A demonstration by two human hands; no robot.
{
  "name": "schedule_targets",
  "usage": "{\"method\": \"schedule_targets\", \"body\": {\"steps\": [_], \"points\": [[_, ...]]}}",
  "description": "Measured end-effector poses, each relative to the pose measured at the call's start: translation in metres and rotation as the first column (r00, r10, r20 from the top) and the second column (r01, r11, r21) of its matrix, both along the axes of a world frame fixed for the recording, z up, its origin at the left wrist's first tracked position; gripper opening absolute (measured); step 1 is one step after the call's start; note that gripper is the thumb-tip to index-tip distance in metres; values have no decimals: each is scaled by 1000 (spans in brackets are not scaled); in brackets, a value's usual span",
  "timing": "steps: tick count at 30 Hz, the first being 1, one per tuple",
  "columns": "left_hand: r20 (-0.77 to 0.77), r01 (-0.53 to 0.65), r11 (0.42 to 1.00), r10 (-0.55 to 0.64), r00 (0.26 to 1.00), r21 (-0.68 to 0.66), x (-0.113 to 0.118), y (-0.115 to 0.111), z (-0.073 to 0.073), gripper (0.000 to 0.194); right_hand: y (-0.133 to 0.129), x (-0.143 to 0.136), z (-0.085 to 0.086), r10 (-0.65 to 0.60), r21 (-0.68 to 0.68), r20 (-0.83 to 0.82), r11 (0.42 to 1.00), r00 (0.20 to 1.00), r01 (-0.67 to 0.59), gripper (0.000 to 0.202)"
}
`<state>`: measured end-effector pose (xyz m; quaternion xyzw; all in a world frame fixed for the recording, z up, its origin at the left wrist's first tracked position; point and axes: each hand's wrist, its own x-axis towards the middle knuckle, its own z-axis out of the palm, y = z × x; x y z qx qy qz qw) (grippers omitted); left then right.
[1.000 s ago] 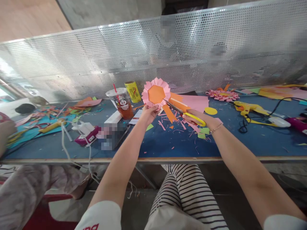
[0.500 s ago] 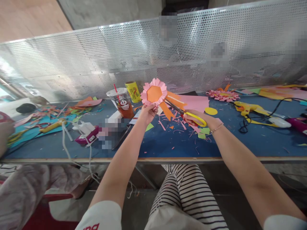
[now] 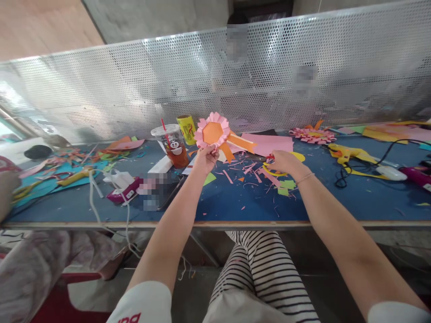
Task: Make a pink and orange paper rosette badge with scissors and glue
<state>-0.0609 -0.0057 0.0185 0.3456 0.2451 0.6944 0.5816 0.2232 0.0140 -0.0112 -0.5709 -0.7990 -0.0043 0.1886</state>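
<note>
My left hand holds up a paper rosette by its lower edge. The rosette has a pink pleated rim, an orange centre and orange ribbon tails trailing to the right. My right hand is down on the blue table, fingers closed on yellow-handled scissors. The blades are hidden among the scraps. Pink and orange paper scraps lie between my hands.
A plastic cup of red drink with a straw and a yellow bottle stand left of the rosette. A pink sheet, a second paper flower and a yellow glue gun lie to the right. Another person's hand is far left.
My right hand has drawn the scissors away from the rosette's tails and lowered them to the table. My left hand has shifted the rosette slightly left.
</note>
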Motion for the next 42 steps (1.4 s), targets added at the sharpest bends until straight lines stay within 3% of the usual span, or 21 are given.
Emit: {"method": "schedule_targets", "body": {"steps": [3,6,9,11,17,27,35,42], "points": [[-75,1,1000,0,997,13,5,0,-3,25,-3,-3,3,30,248,-192,969,981,19,22],[-142,-46,998,53,988,53,11,0,-7,25,-16,-15,17,254,504,-388,863,886,-27,18],[-196,-74,994,89,977,81,18,0,-10,25,-30,-32,25,445,631,-296,755,845,-176,21],[-215,-73,994,89,973,82,23,-1,-12,25,-33,-41,23,484,628,-247,740,840,-241,22],[-271,11,996,14,963,88,36,-8,-15,26,-27,-49,10,473,548,-323,800,820,-245,13],[-299,31,998,-13,954,56,44,-15,-15,31,-33,-49,15,474,461,-380,842,795,-282,11],[-344,60,997,-36,938,57,40,-10,-17,25,-35,-51,14,404,371,-509,900,760,-230,8],[-321,60,997,-42,946,44,42,-11,-17,22,-33,-51,14,395,348,-548,909,738,-229,8]]}}
